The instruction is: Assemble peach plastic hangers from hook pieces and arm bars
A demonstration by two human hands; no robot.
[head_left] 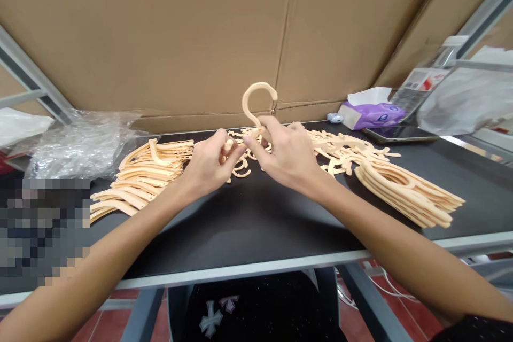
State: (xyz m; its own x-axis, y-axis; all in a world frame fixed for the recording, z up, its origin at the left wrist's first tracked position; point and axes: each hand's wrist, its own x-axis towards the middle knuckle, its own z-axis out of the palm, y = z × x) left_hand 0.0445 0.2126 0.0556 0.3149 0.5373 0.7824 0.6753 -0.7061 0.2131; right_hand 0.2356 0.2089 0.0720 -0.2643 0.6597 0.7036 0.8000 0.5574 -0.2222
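Over the worktop point(256, 230), the left hand point(209, 164) is curled around a pale piece point(228, 145); the right hand point(292, 154) pinches the base of the hook point(245, 102), which stands upright between both hands, nearer to the right; farther, print on the tissue pack point(374, 116) and bottle point(420, 81) is not readable

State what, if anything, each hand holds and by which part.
Right hand grips a cream hook at its lower end; left hand holds a cream piece, by which part is unclear.

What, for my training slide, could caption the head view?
Right hand holds an upright beige hook; left hand holds a beige piece.
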